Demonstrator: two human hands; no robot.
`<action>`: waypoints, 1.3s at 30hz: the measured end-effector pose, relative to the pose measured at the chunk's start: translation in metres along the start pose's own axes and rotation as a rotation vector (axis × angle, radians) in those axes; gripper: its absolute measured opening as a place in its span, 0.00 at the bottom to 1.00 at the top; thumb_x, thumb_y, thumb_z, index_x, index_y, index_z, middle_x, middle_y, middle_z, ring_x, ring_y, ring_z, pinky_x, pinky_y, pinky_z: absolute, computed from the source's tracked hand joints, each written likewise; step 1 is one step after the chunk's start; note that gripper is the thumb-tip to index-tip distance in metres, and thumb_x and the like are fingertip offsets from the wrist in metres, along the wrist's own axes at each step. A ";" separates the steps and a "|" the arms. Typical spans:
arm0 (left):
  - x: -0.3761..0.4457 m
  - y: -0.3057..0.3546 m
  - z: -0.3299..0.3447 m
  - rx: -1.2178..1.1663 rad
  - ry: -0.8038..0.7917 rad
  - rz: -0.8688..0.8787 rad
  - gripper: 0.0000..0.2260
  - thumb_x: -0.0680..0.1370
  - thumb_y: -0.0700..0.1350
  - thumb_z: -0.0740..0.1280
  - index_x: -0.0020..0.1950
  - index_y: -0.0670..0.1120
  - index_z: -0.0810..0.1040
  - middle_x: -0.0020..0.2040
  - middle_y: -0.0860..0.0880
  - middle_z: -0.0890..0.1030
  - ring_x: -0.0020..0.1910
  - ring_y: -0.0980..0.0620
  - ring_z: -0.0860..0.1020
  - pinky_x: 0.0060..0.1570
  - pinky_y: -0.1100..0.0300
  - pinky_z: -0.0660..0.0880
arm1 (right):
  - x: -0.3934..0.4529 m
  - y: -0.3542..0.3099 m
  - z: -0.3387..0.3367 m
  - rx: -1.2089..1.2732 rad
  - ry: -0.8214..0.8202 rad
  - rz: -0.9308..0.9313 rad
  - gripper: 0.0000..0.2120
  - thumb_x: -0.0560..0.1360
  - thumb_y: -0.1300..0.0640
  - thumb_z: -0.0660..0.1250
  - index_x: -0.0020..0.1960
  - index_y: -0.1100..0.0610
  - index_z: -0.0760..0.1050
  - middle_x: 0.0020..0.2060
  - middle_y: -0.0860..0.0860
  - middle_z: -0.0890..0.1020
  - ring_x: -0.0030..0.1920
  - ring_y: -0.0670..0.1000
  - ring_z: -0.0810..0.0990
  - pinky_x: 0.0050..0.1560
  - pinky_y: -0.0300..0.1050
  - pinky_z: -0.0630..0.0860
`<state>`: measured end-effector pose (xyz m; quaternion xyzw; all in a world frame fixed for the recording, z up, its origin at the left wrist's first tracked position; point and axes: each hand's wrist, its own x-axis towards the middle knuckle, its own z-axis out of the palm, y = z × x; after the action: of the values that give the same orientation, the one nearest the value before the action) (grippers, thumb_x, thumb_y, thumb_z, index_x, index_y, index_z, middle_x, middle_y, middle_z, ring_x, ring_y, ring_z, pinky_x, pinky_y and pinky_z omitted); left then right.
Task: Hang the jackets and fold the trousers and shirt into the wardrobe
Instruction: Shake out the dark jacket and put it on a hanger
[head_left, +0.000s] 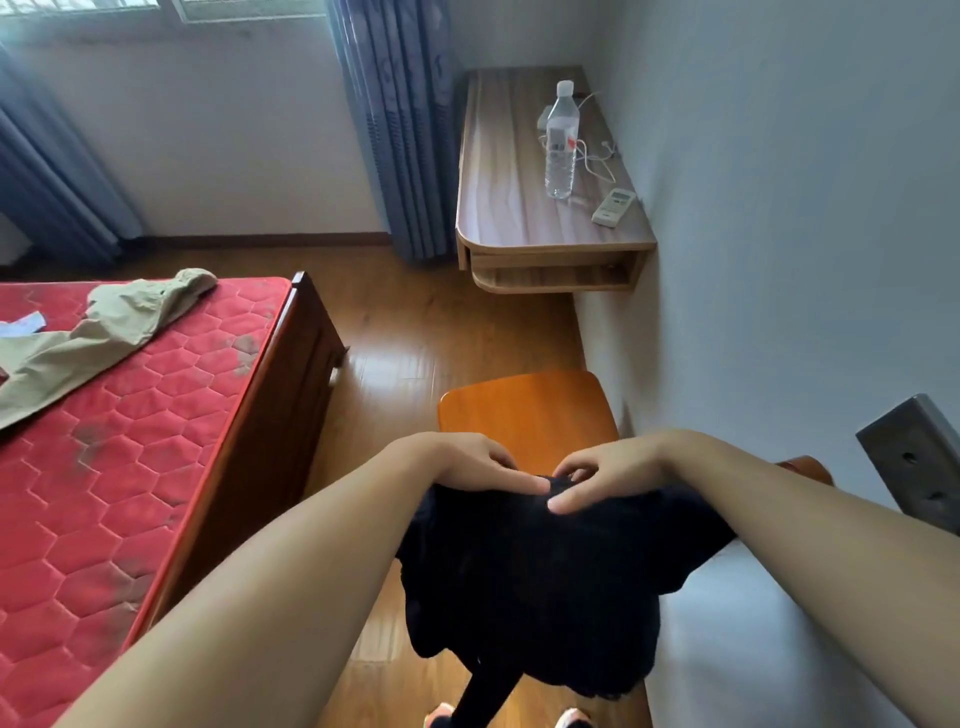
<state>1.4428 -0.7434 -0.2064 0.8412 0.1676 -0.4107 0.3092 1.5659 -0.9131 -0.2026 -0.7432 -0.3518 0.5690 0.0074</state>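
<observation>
Hands hold a black garment (535, 571) at 6 o'clock: left hand (478, 465) and right hand (597, 478) pinch its top edge. Water bottle (561, 140) at 1 o'clock has an unreadable label.

red mattress (171, 415), khaki trousers (104, 332) lying on it

matt black cloth garment (530, 587); glossy wood floor (415, 332).
</observation>
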 end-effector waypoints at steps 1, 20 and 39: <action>-0.004 0.002 0.000 0.027 -0.050 -0.005 0.45 0.61 0.79 0.62 0.72 0.57 0.68 0.70 0.52 0.71 0.68 0.48 0.71 0.69 0.46 0.67 | -0.003 -0.001 0.003 0.008 -0.047 0.008 0.50 0.52 0.23 0.71 0.70 0.40 0.64 0.65 0.45 0.73 0.62 0.49 0.75 0.65 0.52 0.73; -0.042 0.002 0.023 0.413 0.376 0.302 0.09 0.72 0.54 0.74 0.43 0.51 0.78 0.40 0.53 0.78 0.41 0.51 0.77 0.37 0.60 0.71 | -0.045 -0.020 0.050 -0.093 0.532 -0.229 0.07 0.71 0.55 0.74 0.37 0.45 0.79 0.37 0.46 0.82 0.38 0.45 0.81 0.36 0.34 0.77; -0.220 0.033 -0.109 -1.155 1.104 0.769 0.09 0.74 0.37 0.67 0.34 0.45 0.80 0.29 0.49 0.81 0.27 0.53 0.80 0.27 0.63 0.75 | -0.126 -0.128 0.022 0.475 0.755 -0.506 0.31 0.70 0.41 0.72 0.71 0.46 0.68 0.56 0.37 0.80 0.55 0.41 0.80 0.61 0.43 0.75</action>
<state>1.3909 -0.7027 0.0329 0.6300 0.1798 0.3350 0.6772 1.4684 -0.8924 -0.0519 -0.7663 -0.3547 0.3057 0.4400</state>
